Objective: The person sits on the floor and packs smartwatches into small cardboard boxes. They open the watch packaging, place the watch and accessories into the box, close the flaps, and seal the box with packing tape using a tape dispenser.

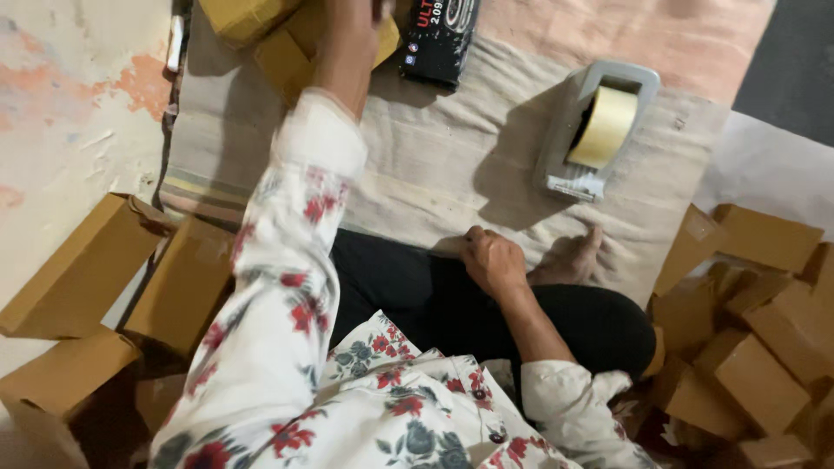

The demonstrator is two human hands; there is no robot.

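Left hand (352,22) on cardboard box (291,48) (grip hidden), right hand (493,259) fisted

A grey tape dispenser (598,130) stands near the cloth's (434,165) right edge; a black box (439,35) lies at its top edge.

Small brown cardboard box (291,43), closed and tilted, lies under the left hand (352,26) at the top edge; blurred, partly cropped.
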